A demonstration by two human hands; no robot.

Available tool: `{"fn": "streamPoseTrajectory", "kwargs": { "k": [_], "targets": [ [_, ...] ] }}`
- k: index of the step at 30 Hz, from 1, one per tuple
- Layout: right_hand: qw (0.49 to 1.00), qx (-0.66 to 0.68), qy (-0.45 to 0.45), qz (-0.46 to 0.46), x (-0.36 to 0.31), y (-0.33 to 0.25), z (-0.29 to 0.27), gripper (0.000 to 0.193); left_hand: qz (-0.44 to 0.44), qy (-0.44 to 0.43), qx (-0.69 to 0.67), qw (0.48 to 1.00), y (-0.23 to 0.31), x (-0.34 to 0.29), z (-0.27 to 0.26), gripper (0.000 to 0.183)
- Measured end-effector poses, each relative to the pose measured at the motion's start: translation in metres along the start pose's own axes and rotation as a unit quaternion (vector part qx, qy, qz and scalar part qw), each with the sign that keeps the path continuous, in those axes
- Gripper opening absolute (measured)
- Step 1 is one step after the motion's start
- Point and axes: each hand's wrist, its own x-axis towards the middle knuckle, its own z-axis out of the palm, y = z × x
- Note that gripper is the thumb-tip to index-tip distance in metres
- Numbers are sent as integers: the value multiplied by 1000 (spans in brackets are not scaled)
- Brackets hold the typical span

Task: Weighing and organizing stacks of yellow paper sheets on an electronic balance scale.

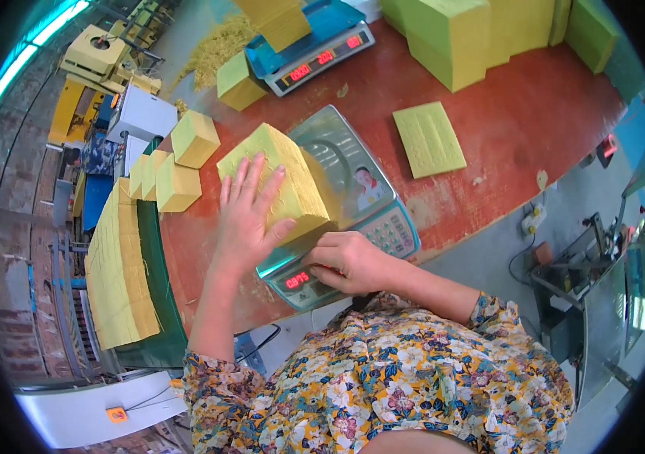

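Note:
A thick yellow block of what looks like stacked paper (303, 178) sits tilted on the digital scale (338, 136), over the left part of its metal pan. My left hand (247, 216) lies on the block's upper left face, fingers spread and thumb apart. Close to the block's near lower corner is my right hand (349, 263), over the scale's front panel between the lit red display and the keypad. Its fingers are curled; whatever they may hold is hidden. A thin yellow stack (428, 140) lies flat on the red table (489, 189), right of the scale.
A second scale (319, 57) with a blue pan bears another yellow block at the back. Large yellow stacks (451, 45) stand at the back right. Several smaller blocks (179, 185) line the left edge, beside a long row of yellow sheets (122, 265). Machines stand beyond.

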Motion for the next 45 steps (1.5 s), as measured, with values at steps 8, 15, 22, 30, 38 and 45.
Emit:
{"fn": "streamPoseTrajectory", "kwargs": {
  "k": [8,15,22,30,38,45],
  "targets": [
    [991,41,-127,18,15,-36,27,16,4,60,-11,998,-4,-19,-3,77],
    [965,96,-236,67,35,-46,93,19,-65,192,-116,972,-26,-77,-9,76],
    [950,138,-262,98,73,-50,199,14,-226,244,-297,895,-137,-210,23,57],
    [948,111,-242,175,125,-28,349,15,-399,229,-493,738,-286,-340,46,36],
    [969,47,-139,200,169,24,444,21,-447,208,-488,720,-439,-370,47,34],
    [984,-4,-105,142,238,76,482,22,-397,286,-240,838,-611,-289,48,31]
  ]
}}
